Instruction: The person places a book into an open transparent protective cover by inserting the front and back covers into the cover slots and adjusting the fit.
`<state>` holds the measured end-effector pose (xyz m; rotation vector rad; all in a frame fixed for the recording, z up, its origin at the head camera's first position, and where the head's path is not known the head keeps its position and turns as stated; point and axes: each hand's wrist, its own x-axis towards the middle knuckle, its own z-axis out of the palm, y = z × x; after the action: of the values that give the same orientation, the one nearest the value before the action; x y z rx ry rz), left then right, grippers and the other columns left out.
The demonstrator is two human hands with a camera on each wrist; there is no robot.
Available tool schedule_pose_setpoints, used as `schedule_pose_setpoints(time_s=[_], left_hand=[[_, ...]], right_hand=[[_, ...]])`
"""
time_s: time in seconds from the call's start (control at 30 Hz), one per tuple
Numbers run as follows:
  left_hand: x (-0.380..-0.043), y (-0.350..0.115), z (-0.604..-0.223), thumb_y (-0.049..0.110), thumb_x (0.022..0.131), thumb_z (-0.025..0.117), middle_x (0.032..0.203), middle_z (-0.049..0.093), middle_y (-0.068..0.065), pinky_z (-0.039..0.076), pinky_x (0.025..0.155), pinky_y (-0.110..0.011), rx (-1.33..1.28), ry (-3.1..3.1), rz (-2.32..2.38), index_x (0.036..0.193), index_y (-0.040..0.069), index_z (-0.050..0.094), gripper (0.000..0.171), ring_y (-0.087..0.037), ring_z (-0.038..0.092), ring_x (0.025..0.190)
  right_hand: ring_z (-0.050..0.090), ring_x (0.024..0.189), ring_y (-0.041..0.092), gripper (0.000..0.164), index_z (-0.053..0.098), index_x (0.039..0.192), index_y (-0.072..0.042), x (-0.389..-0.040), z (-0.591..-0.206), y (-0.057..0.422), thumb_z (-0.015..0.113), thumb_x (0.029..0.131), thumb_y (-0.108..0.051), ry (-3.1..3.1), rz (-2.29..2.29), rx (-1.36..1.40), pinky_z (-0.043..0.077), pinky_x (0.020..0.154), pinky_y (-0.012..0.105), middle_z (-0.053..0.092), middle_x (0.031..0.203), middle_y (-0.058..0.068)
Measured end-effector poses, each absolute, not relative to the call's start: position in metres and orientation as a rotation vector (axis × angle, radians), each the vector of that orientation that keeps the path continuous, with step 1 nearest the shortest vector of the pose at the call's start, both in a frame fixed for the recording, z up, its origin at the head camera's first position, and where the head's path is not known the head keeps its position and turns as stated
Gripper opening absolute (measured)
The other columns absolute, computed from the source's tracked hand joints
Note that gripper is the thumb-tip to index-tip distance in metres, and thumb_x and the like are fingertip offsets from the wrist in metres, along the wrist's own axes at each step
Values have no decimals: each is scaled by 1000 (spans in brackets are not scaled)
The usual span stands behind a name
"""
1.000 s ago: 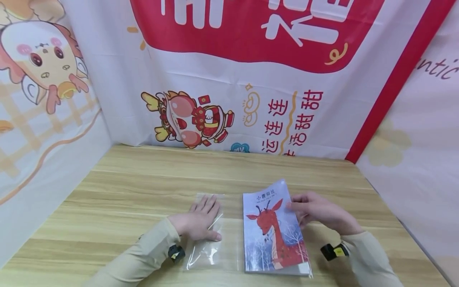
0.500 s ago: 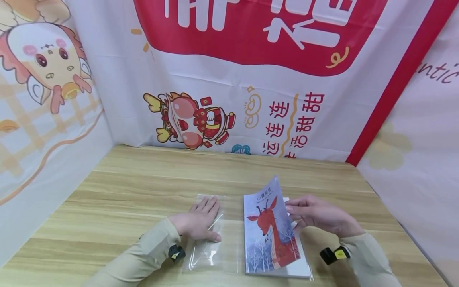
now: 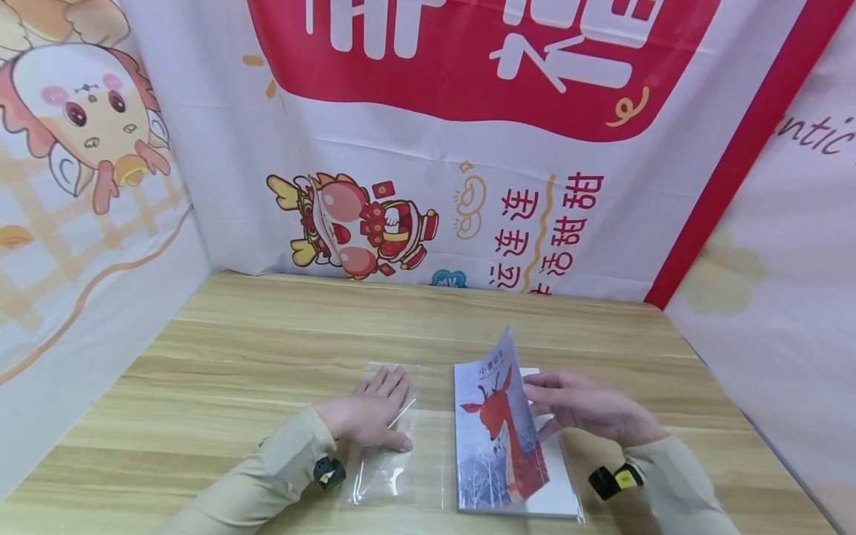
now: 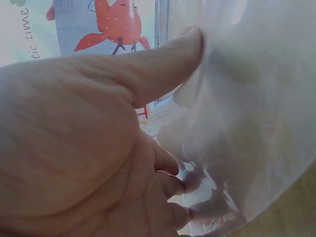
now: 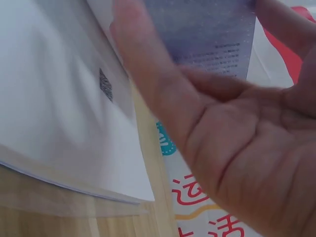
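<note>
A picture book [image 3: 491,446] with a red deer on its blue-grey front lies right of the table's middle. Its front cover is bent up and leftward, baring a white page [image 3: 560,487] beneath. My right hand [image 3: 591,407] pinches the cover's right edge; the cover's printed inside [image 5: 207,29] shows in the right wrist view. A clear plastic book cover [image 3: 394,483] extends left from the book, and a thin transparent edge shows past the book's lower right corner. Fingers spread, my left hand [image 3: 371,417] presses the plastic flat against the table.
The wood-grain table [image 3: 301,327] meets a printed cloth backdrop [image 3: 221,186] at the rear. Similar cloth walls stand along the left and right sides. Dark wrist cameras sit on both sleeves.
The right hand has shifted slightly left, bending the book's front cover farther up and over, so more of the white page shows. The left hand has stayed in place on the plastic.
</note>
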<state>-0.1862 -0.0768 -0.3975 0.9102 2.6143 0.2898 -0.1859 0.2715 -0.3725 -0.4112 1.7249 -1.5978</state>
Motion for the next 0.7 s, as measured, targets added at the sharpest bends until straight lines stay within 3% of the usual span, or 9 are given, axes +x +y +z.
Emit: schedule_pose_setpoints(time_s=[0.17, 0.4, 0.6, 0.7], left_hand=[[-187, -78, -398, 57, 85, 60, 154, 2, -23, 8, 109, -52, 914, 2617, 290, 148, -7, 16, 99, -42, 0, 139], [-188, -77, -399, 57, 84, 60, 154, 3, -23, 8, 109, -53, 917, 2625, 282, 148, -7, 17, 100, -42, 0, 139], [-188, -78, -399, 58, 83, 60, 153, 2, -23, 8, 109, -53, 911, 2629, 272, 148, -6, 16, 101, -42, 1, 139], [-188, -78, -400, 59, 83, 60, 154, 2, -23, 7, 109, -52, 903, 2624, 272, 148, -6, 16, 102, -42, 0, 139]], right_hand=[[57, 107, 37, 64, 23, 144, 7, -181, -375, 257, 52, 99, -29, 1827, -1586, -263, 48, 82, 52, 51, 128, 22], [61, 92, 34, 72, 29, 143, 0, -171, -377, 237, 60, 92, -40, 2078, -1500, -161, 52, 74, 46, 56, 117, 18], [55, 94, 24, 85, 25, 149, -13, -163, -378, 219, 67, 84, -49, 2360, -1323, -73, 52, 69, 39, 51, 118, 13], [52, 107, 29, 93, 20, 152, -17, -160, -381, 212, 69, 81, -52, 2482, -1247, -113, 49, 79, 43, 47, 127, 16]])
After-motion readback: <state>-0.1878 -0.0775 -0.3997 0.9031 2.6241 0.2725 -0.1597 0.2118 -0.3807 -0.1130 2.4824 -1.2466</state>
